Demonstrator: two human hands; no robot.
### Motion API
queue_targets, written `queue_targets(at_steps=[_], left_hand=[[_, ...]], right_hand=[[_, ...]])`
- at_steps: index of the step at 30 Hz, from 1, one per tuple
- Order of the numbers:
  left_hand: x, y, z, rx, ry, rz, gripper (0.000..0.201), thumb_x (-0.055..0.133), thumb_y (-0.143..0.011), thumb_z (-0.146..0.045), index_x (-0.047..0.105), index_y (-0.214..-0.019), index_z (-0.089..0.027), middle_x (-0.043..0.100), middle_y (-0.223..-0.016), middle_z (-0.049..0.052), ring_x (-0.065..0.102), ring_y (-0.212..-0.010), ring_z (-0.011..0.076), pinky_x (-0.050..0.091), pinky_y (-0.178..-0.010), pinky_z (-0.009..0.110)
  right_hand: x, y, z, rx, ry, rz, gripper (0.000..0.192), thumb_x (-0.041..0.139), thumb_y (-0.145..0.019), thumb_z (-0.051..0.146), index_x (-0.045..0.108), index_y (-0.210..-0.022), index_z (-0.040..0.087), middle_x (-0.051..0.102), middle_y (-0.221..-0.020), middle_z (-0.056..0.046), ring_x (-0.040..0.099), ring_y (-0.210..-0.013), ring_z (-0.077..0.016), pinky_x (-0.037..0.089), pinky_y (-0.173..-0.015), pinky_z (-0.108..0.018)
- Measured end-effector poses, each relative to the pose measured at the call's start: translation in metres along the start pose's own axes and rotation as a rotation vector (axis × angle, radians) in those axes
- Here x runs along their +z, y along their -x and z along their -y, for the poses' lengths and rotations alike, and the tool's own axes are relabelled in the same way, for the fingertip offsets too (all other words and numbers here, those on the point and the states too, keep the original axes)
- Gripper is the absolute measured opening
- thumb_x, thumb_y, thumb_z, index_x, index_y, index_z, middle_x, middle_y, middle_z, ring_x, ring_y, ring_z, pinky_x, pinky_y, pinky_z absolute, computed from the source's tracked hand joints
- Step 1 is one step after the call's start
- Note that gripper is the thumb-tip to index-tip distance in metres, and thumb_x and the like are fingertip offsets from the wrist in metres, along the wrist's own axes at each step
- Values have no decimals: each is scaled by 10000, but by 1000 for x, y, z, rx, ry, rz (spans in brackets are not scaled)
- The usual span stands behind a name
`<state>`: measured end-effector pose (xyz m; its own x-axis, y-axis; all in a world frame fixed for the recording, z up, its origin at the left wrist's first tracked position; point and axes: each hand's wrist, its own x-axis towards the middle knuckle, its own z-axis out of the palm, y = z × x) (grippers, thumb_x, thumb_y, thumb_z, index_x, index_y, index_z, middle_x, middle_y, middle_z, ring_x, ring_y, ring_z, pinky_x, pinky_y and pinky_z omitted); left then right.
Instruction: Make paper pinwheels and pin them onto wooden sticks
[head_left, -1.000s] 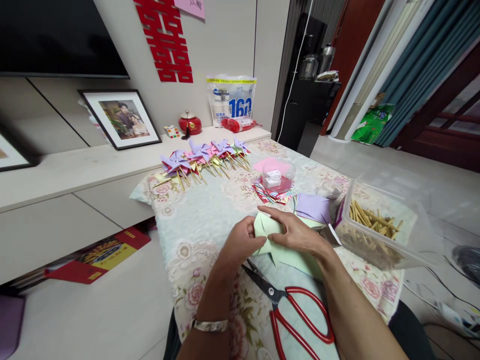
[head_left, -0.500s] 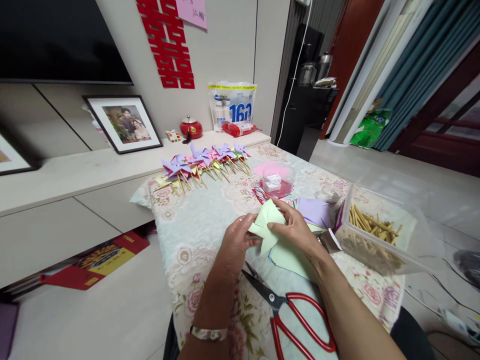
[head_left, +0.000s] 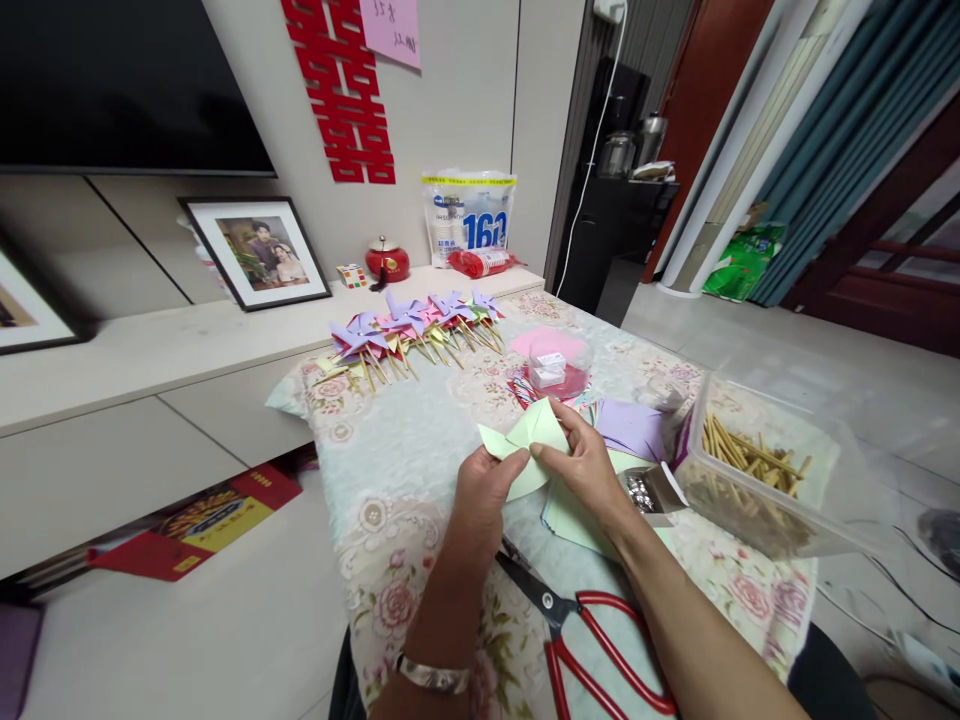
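Observation:
Both hands hold one light green paper pinwheel [head_left: 541, 428] above the table, its corners partly folded toward the middle. My left hand [head_left: 484, 490] pinches its lower left side with the thumb on top. From the right, my right hand [head_left: 586, 465] grips it, thumb pressed close to the centre. Beneath my forearms lie red-handled scissors [head_left: 559, 610], their blades pointing up and left. A stack of green paper sheets [head_left: 574, 520] lies partly under my right hand. Close to that wrist is a small open box [head_left: 661, 490] with shiny metal pieces inside.
Finished pinwheels [head_left: 409, 325] on sticks lie at the table's far left. A clear round container [head_left: 559, 365] stands beyond my hands. Purple paper sheets [head_left: 630, 428] lie right of them, before a plastic bin [head_left: 750, 500] of short sticks. The floral tablecloth [head_left: 397, 450] covers the table.
My left thumb has moved inward onto the green paper, near the right thumb. A flap of the paper now points up and left. The view has shifted slightly.

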<state>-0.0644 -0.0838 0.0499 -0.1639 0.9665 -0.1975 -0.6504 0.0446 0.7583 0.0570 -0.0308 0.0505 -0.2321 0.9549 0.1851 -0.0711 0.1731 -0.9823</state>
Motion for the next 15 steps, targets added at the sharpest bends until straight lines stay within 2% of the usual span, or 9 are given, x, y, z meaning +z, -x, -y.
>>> queue_targets(at_steps=[3,8,13,15], left_hand=[[-1,0,0,1,-4,-16,463,890,-573,-266,754,-980,-92,790,-832,101,732,-870,295,549,-803,367],[-7,-2,0,5,-15,4,439,862,-604,-242,752,-998,-84,793,-858,107,731,-887,292,547,-806,355],[-8,-3,-7,-3,3,-9,402,839,-605,-227,751,-976,-100,796,-908,110,723,-941,301,546,-810,339],[-7,-2,-10,-16,25,-10,391,826,-609,-228,747,-975,-112,796,-923,109,721,-957,306,548,-805,336]], right_hand=[[1,1,2,4,-42,20,618,769,-696,228,602,-1290,195,708,-1226,-76,659,-1067,-253,534,-870,-346],[-2,1,6,67,-174,159,444,776,-738,263,673,-1167,215,758,-1000,-32,692,-845,-204,536,-739,-304],[-10,-4,1,95,-252,162,500,811,-734,288,677,-1215,257,722,-787,22,661,-697,-157,518,-684,-292],[-12,-5,-1,60,-234,163,530,822,-730,275,680,-1241,288,713,-800,23,652,-713,-152,515,-700,-294]])
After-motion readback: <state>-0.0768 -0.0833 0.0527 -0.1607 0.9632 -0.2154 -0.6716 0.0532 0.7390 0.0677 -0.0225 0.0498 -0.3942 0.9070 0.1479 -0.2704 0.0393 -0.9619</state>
